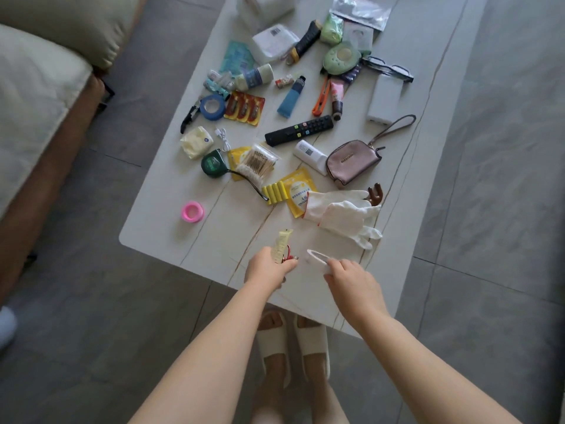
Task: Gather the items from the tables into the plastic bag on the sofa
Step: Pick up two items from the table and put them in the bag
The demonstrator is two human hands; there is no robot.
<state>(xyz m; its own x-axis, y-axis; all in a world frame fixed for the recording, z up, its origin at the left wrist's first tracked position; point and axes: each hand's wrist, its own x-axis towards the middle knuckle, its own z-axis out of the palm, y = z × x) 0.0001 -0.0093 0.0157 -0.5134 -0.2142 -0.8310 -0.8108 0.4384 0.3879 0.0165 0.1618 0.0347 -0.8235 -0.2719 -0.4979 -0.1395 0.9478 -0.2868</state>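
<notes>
I stand at the near end of a white table (397, 270) strewn with small items. My left hand (269, 269) grips a pale yellow tube (282, 244) together with a small red object (289, 257). My right hand (351, 278) pinches a small white ring-like item (318, 259) just above the tabletop. White gloves (345, 217) lie just beyond my right hand. A pink tape roll (192, 211) sits near the left edge. The sofa (36, 96) runs along the left; no plastic bag is in view.
Farther up the table lie a black remote (299, 130), a pink pouch (351, 162), cotton swabs (260, 162), a green tape measure (214, 163), blue tape (212, 107), a blue tube (292, 96) and several other items. Grey tile floor surrounds the table.
</notes>
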